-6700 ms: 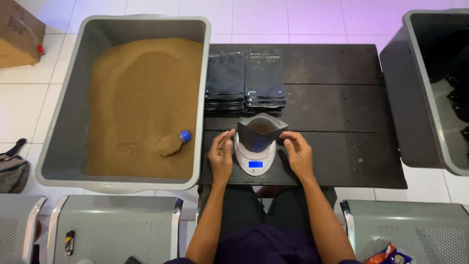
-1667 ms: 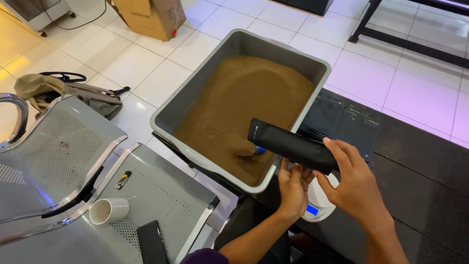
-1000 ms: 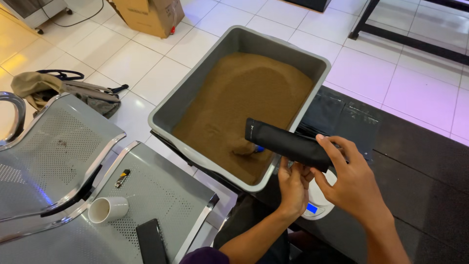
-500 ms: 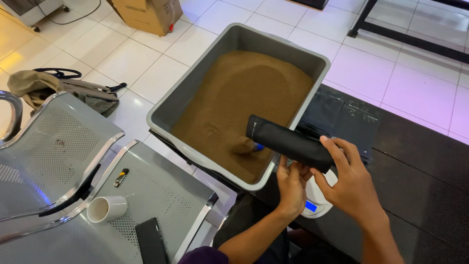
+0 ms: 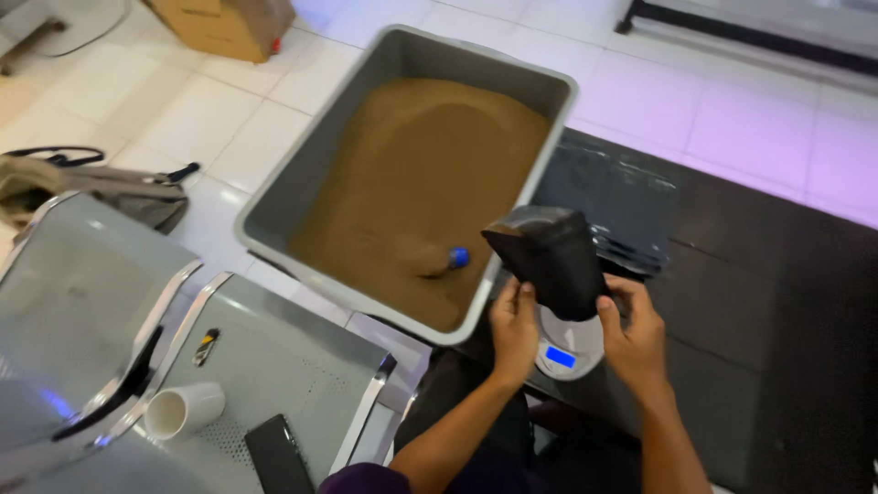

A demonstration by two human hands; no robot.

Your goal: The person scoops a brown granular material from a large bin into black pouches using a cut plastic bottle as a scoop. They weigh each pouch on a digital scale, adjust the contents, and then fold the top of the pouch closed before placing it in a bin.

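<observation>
Head view
Pouch: a black pouch (image 5: 552, 262), matt, dark all over, with an open mouth at its upper end showing a grey inner lining.
Pouch place: held just above the scale (image 5: 567, 348), touching neither it nor the bin (image 5: 274, 197); its mouth was near the bin's right rim.
Pouch axis: long axis ran from lower right to upper left, tilted; the mouth pointed up and left, toward the bin, the closed base down toward the scale.
Left hand: the left hand (image 5: 514, 331) had its fingers clamped on the pouch's lower left edge.
Right hand: the right hand (image 5: 633, 331) had its fingers wrapped round the pouch's lower right side, thumb on the front.
Scale: white, round, with a lit blue display, on the black table (image 5: 750, 302).
Bin: grey, left of the scale, filled with brown powder (image 5: 421, 174); a blue-tipped scoop (image 5: 450, 261) lay half buried near the scale side.
Left of bin: a white cup (image 5: 183, 410) and a black phone (image 5: 279, 455) on a metal seat.
</observation>
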